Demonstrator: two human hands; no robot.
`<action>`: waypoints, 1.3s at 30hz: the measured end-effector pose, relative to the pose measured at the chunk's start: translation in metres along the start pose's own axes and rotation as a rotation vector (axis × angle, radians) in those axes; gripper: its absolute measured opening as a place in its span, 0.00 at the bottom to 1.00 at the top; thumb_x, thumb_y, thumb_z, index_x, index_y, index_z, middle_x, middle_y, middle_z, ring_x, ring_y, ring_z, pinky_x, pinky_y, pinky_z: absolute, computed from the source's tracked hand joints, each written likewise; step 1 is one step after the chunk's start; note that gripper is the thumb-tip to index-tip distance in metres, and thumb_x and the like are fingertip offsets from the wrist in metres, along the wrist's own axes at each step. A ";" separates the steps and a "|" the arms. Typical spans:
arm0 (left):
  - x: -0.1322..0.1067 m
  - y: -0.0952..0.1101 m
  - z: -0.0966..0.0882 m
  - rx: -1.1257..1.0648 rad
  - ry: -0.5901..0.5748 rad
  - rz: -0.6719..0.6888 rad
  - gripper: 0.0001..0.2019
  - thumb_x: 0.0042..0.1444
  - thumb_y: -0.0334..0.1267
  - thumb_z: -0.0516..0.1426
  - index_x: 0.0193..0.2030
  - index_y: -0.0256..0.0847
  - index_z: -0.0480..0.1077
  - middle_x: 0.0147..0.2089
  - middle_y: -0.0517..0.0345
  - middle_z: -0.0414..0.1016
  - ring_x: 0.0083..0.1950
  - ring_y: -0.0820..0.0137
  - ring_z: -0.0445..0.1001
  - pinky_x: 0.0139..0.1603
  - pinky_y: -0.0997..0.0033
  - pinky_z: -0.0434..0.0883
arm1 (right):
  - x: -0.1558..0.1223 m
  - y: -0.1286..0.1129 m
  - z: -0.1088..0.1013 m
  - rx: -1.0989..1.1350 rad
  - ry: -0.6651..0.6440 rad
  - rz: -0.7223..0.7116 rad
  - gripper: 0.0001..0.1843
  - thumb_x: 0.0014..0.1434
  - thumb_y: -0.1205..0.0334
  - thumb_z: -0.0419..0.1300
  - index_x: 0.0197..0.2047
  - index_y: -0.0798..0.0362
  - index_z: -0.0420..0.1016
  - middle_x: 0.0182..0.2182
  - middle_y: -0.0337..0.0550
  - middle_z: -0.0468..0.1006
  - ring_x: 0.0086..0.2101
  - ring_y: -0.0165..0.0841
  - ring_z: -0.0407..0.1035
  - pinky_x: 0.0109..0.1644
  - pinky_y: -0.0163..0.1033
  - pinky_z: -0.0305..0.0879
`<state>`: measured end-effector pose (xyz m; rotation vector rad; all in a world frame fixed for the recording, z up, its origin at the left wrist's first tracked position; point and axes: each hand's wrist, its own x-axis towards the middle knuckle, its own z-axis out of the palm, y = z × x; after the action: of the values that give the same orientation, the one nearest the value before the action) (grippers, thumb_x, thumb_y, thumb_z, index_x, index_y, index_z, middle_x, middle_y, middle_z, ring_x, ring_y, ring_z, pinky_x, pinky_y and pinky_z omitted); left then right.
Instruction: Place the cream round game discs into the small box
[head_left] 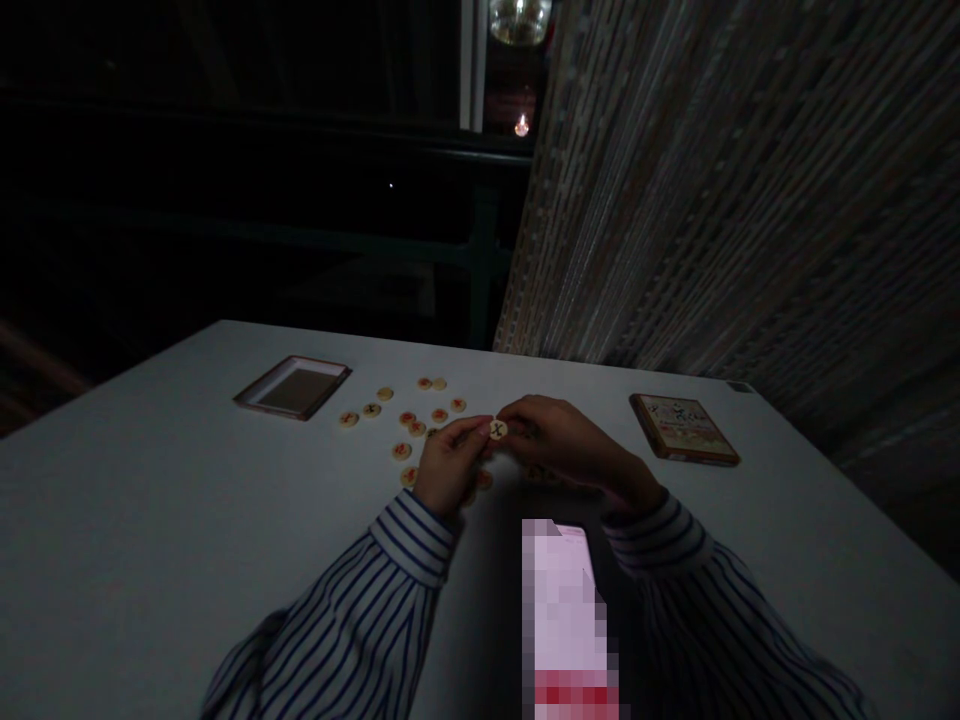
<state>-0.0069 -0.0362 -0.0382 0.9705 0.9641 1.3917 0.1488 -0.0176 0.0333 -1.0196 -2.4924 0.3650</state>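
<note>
In dim light my left hand (450, 462) and my right hand (559, 440) meet above a white table (150, 520). Between their fingertips they pinch one round pale game piece (499, 430) marked with a dark sign. Both hands are closed on it. Several more round pieces (409, 420), some with red marks and some with dark ones, lie scattered on the table just beyond and under my left hand. Both sleeves are white with blue stripes.
An open shallow box tray (292, 387) lies at the far left of the pieces. A closed printed box lid (684, 428) lies to the right. A lit phone screen (566, 610) sits near my body. A striped curtain (750, 200) hangs at the right.
</note>
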 end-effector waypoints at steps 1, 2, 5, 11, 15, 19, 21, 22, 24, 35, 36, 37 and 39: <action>0.000 0.000 0.000 -0.008 0.002 0.000 0.17 0.44 0.44 0.61 0.38 0.35 0.72 0.34 0.53 0.77 0.34 0.72 0.73 0.36 0.73 0.69 | 0.000 0.000 0.001 -0.017 0.002 -0.012 0.13 0.56 0.58 0.55 0.43 0.54 0.71 0.35 0.43 0.75 0.36 0.31 0.67 0.39 0.36 0.59; 0.000 0.001 0.001 -0.016 0.006 -0.001 0.17 0.44 0.44 0.62 0.38 0.35 0.72 0.34 0.53 0.77 0.33 0.72 0.73 0.36 0.73 0.69 | 0.000 0.001 0.001 -0.033 0.006 -0.021 0.12 0.56 0.58 0.55 0.43 0.54 0.71 0.36 0.43 0.75 0.37 0.32 0.66 0.40 0.36 0.59; -0.002 0.002 0.002 -0.030 0.032 -0.009 0.17 0.43 0.43 0.62 0.38 0.34 0.73 0.34 0.53 0.77 0.33 0.73 0.73 0.36 0.74 0.69 | 0.000 0.001 0.003 -0.074 0.022 -0.033 0.13 0.56 0.58 0.55 0.43 0.54 0.70 0.36 0.44 0.74 0.38 0.32 0.66 0.42 0.37 0.58; -0.002 0.002 0.003 -0.026 0.043 0.015 0.17 0.43 0.43 0.62 0.38 0.34 0.73 0.33 0.54 0.77 0.33 0.72 0.73 0.36 0.73 0.70 | 0.000 -0.001 0.003 -0.112 0.012 -0.035 0.13 0.57 0.57 0.54 0.44 0.54 0.70 0.38 0.44 0.74 0.39 0.33 0.65 0.44 0.38 0.58; -0.002 0.002 0.003 0.002 0.038 0.004 0.18 0.45 0.44 0.61 0.40 0.34 0.73 0.33 0.53 0.77 0.33 0.71 0.73 0.38 0.70 0.70 | 0.001 0.000 0.001 -0.140 0.015 -0.032 0.13 0.57 0.58 0.54 0.44 0.54 0.70 0.38 0.45 0.74 0.40 0.33 0.66 0.44 0.39 0.57; -0.002 0.000 0.004 0.022 0.016 0.014 0.19 0.46 0.45 0.60 0.41 0.34 0.73 0.37 0.50 0.77 0.37 0.69 0.74 0.41 0.69 0.70 | 0.000 0.006 -0.002 -0.196 0.033 -0.014 0.15 0.55 0.59 0.55 0.45 0.56 0.71 0.39 0.47 0.75 0.40 0.34 0.66 0.45 0.39 0.58; -0.002 -0.002 0.004 0.048 0.027 0.014 0.19 0.46 0.45 0.60 0.42 0.35 0.72 0.36 0.50 0.77 0.37 0.69 0.74 0.40 0.69 0.70 | -0.001 0.011 -0.004 -0.210 0.056 0.012 0.15 0.55 0.60 0.55 0.45 0.56 0.71 0.39 0.47 0.75 0.40 0.34 0.67 0.44 0.38 0.59; -0.003 -0.003 0.005 0.075 0.035 0.014 0.19 0.46 0.45 0.60 0.42 0.35 0.72 0.35 0.51 0.77 0.36 0.69 0.74 0.39 0.69 0.70 | -0.002 0.015 -0.005 -0.211 0.066 0.030 0.16 0.55 0.60 0.55 0.46 0.56 0.71 0.39 0.47 0.75 0.39 0.34 0.67 0.44 0.38 0.59; -0.004 -0.004 0.006 0.169 0.045 0.035 0.17 0.48 0.44 0.58 0.42 0.35 0.72 0.33 0.52 0.77 0.34 0.68 0.74 0.37 0.68 0.70 | -0.003 0.022 -0.007 -0.209 0.078 0.077 0.16 0.55 0.59 0.55 0.46 0.56 0.71 0.39 0.46 0.75 0.39 0.34 0.68 0.44 0.37 0.60; -0.010 -0.010 0.005 0.759 -0.164 0.472 0.10 0.53 0.35 0.53 0.40 0.41 0.73 0.40 0.52 0.76 0.41 0.67 0.73 0.44 0.66 0.69 | -0.011 0.050 -0.012 -0.345 -0.055 0.280 0.17 0.56 0.55 0.53 0.46 0.54 0.72 0.39 0.47 0.77 0.38 0.35 0.69 0.39 0.36 0.59; -0.010 -0.010 0.005 0.801 -0.191 0.482 0.10 0.53 0.34 0.53 0.41 0.41 0.72 0.40 0.51 0.76 0.42 0.66 0.73 0.45 0.66 0.69 | -0.012 0.051 -0.012 -0.350 -0.068 0.287 0.17 0.56 0.55 0.53 0.45 0.54 0.72 0.38 0.47 0.77 0.37 0.35 0.69 0.38 0.36 0.59; -0.010 -0.011 0.005 0.843 -0.221 0.494 0.11 0.53 0.33 0.52 0.41 0.41 0.72 0.40 0.51 0.76 0.42 0.66 0.73 0.45 0.65 0.69 | -0.012 0.053 -0.012 -0.354 -0.079 0.296 0.17 0.56 0.55 0.52 0.45 0.53 0.73 0.37 0.48 0.77 0.37 0.35 0.69 0.37 0.36 0.59; -0.009 -0.011 0.005 0.920 -0.285 0.518 0.11 0.53 0.32 0.52 0.42 0.41 0.72 0.41 0.51 0.76 0.43 0.65 0.72 0.46 0.64 0.68 | -0.014 0.055 -0.011 -0.366 -0.098 0.317 0.17 0.57 0.54 0.52 0.44 0.53 0.73 0.36 0.48 0.77 0.36 0.35 0.70 0.36 0.36 0.59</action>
<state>0.0016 -0.0451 -0.0476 2.1646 1.1976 1.1345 0.1960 0.0121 0.0172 -1.5859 -2.5392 0.0472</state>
